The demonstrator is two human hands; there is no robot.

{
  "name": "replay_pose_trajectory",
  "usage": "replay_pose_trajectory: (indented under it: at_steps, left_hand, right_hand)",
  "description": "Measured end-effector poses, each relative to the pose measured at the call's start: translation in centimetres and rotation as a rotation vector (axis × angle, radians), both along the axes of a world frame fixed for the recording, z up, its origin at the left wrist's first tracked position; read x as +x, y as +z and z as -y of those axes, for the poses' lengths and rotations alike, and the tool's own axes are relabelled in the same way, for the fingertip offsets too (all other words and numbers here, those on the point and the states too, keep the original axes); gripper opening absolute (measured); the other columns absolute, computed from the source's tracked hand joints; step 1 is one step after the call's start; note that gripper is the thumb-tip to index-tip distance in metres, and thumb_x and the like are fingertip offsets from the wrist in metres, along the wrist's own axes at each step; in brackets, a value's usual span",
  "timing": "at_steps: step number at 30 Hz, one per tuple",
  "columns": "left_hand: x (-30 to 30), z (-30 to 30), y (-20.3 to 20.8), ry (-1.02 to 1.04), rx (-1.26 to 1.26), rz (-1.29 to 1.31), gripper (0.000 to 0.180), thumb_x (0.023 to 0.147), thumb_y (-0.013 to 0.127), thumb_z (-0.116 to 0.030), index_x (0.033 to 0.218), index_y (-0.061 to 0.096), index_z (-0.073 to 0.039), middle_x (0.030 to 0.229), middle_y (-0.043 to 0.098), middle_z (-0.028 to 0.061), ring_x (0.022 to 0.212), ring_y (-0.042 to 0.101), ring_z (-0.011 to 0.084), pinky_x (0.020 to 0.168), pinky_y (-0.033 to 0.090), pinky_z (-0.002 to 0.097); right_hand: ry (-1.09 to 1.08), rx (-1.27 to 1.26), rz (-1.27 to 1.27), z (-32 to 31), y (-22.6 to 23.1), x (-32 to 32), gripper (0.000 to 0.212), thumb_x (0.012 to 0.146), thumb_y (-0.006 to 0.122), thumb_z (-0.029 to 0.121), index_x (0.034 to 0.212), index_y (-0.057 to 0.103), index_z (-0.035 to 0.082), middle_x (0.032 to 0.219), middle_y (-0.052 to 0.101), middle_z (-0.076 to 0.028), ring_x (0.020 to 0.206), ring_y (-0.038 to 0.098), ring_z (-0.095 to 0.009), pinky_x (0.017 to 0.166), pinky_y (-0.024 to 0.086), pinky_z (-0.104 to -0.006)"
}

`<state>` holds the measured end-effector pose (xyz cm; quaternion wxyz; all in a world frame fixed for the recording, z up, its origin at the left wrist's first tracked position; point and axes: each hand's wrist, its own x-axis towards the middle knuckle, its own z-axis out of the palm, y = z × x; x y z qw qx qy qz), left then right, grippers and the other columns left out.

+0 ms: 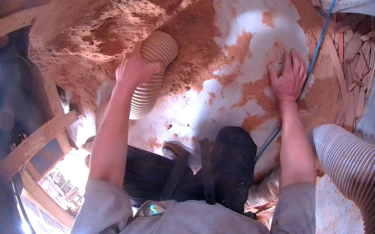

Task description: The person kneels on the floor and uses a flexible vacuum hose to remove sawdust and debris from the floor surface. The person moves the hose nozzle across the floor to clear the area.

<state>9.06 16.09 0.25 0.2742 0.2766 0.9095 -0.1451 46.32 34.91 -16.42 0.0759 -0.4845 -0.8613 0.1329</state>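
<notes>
My left hand [135,68] is closed round a pale ribbed flexible hose [145,98]. The hose's upper end bends up against a large heap of reddish-brown sawdust [101,10], and its mouth cannot be made out. My right hand [289,79] lies with its fingers spread on the dusty pale floor [243,15], holding nothing. Right beside it runs a blue cable [322,33]. Both forearms reach forward over my bent knees, and I am low to the floor.
Scraps of wood [360,66] are piled at the far right. A wide ribbed duct [357,161] curves down on the right, and another ribbed hose [265,192] shows near my right elbow. Wooden framing [38,145] with dark machinery behind it stands on the left.
</notes>
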Motion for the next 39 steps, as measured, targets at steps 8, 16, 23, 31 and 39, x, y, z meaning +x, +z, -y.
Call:
replay_pose_trajectory:
  at_steps: [8, 16, 23, 31, 39]
  left_hand:
    - [1.3, -3.2, 1.8, -0.209, -0.146, 0.0, 0.104, 0.065, 0.079, -0.045, 0.154, 0.036, -0.015, 0.127, 0.065, 0.0261, 0.117, 0.065, 0.0392, 0.098, 0.053, 0.0499]
    - [3.6, 5.4, 1.7, -0.229, -0.314, -0.047, 0.103, 0.067, 0.084, -0.044, 0.154, 0.035, -0.017, 0.131, 0.061, 0.0255, 0.116, 0.065, 0.0414, 0.096, 0.055, 0.0503]
    - [5.2, 4.9, 0.5, -0.174, -0.195, 0.141, 0.101, 0.066, 0.081, -0.042, 0.154, 0.035, -0.019, 0.136, 0.057, 0.0252, 0.115, 0.064, 0.043, 0.095, 0.055, 0.0504]
    - [6.8, 1.5, -1.4, -0.264, -0.075, 0.079, 0.097, 0.068, 0.079, -0.041, 0.152, 0.038, -0.016, 0.122, 0.064, 0.0284, 0.106, 0.068, 0.0429, 0.089, 0.057, 0.0517]
    - [7.8, -7.7, 0.4, -0.331, -0.129, 0.048, 0.093, 0.071, 0.081, -0.048, 0.149, 0.043, -0.015, 0.127, 0.063, 0.0276, 0.109, 0.069, 0.0382, 0.089, 0.058, 0.0497]
  right_hand:
    - [0.006, -0.013, 0.015, 0.0, 0.2, -0.1, 0.073, 0.082, 0.074, 0.051, 0.139, 0.056, 0.009, 0.153, 0.045, -0.01, 0.143, 0.037, -0.032, 0.118, 0.028, -0.05]
    - [0.027, 0.033, -0.045, -0.1, -0.2, -0.1, 0.07, 0.081, 0.074, 0.051, 0.134, 0.059, 0.008, 0.149, 0.048, -0.011, 0.142, 0.039, -0.032, 0.117, 0.029, -0.0504]
    - [0.014, 0.04, -0.045, 0.1, -0.7, 0.1, 0.07, 0.081, 0.073, 0.051, 0.135, 0.059, 0.009, 0.148, 0.049, -0.011, 0.142, 0.039, -0.032, 0.117, 0.029, -0.0505]
    - [0.017, 0.037, -0.04, -0.1, -0.4, 0.1, 0.069, 0.082, 0.073, 0.048, 0.137, 0.058, 0.009, 0.151, 0.048, -0.011, 0.142, 0.039, -0.032, 0.117, 0.03, -0.0498]
    - [0.021, 0.05, -0.056, -0.2, -0.3, -0.4, 0.069, 0.081, 0.073, 0.049, 0.135, 0.059, 0.009, 0.151, 0.047, -0.012, 0.141, 0.039, -0.033, 0.117, 0.03, -0.0506]
